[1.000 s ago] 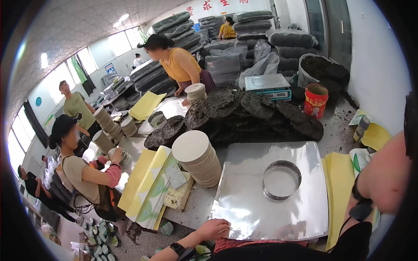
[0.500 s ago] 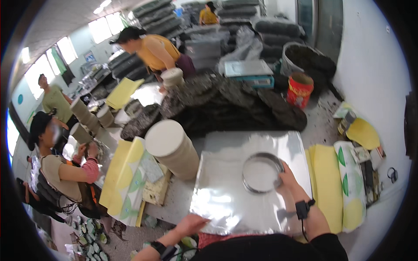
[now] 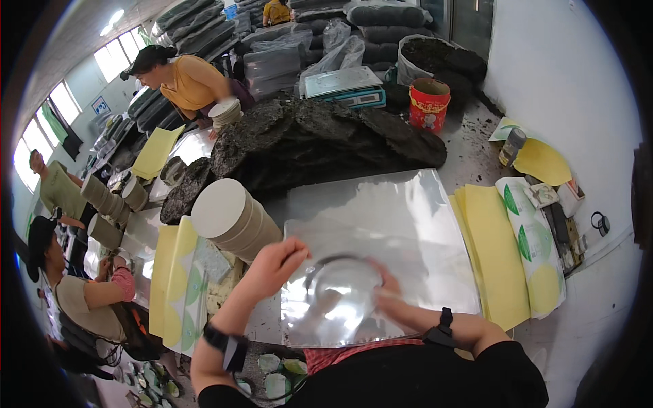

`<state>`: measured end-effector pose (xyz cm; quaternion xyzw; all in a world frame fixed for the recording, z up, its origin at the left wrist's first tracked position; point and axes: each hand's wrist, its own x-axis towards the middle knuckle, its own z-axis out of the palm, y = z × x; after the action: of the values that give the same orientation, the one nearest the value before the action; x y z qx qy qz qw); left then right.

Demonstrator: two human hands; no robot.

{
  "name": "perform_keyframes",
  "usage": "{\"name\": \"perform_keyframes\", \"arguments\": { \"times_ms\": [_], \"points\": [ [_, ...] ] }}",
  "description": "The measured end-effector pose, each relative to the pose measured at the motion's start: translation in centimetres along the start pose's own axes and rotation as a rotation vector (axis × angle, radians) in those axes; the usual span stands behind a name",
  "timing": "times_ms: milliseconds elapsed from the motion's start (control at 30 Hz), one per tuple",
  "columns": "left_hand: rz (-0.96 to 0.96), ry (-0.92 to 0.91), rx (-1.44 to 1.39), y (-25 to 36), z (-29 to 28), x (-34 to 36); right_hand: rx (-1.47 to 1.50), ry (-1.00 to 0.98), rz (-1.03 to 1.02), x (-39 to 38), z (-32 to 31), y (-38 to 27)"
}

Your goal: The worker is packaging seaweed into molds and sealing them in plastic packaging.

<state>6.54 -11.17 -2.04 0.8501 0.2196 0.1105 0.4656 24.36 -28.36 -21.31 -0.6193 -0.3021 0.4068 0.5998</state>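
Note:
My left hand [image 3: 282, 264] is raised over the left side of a shiny plastic sheet [image 3: 408, 224], with fingers curled together; what they hold, if anything, I cannot make out. My right hand [image 3: 385, 285] grips the right side of a round metal ring [image 3: 342, 257] lower on the sheet. The ring and right fingers look blurred and hazy, perhaps seen through clear film. Just behind my left hand stands a tall stack of pale round discs [image 3: 230, 221]. Yellow paper sheets [image 3: 490, 262] lie right of the plastic.
Dark fibrous cakes [image 3: 326, 129], a scale [image 3: 343, 83] and a red bucket [image 3: 428, 105] line the back. Patterned rolled sheets [image 3: 534, 245] lie right, near the wall. A co-worker in yellow [image 3: 190, 81] leans over the back bench; another person [image 3: 95, 306] works at left.
My left hand has risen from the sheet's front left edge to over its left side. My right hand came onto the ring, which has moved toward me and left on the sheet.

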Motion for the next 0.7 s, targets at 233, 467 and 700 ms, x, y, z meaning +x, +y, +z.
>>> {"name": "perform_keyframes", "arguments": {
  "times_ms": [233, 467, 700],
  "points": [
    [-0.131, 0.042, 0.432, -9.5, 7.5, -7.5, -1.575, -0.638, -0.147, -6.5, -5.8, 0.6],
    [-0.033, -0.154, 0.596, -13.4, 12.6, -7.1, -0.534, -0.742, -0.011, -8.7, -9.4, -5.9],
    [-0.047, -0.349, 0.144, -5.3, 1.7, -3.8, -0.777, -0.648, -0.572, 0.1, -10.6, -10.1]
  ]
}}
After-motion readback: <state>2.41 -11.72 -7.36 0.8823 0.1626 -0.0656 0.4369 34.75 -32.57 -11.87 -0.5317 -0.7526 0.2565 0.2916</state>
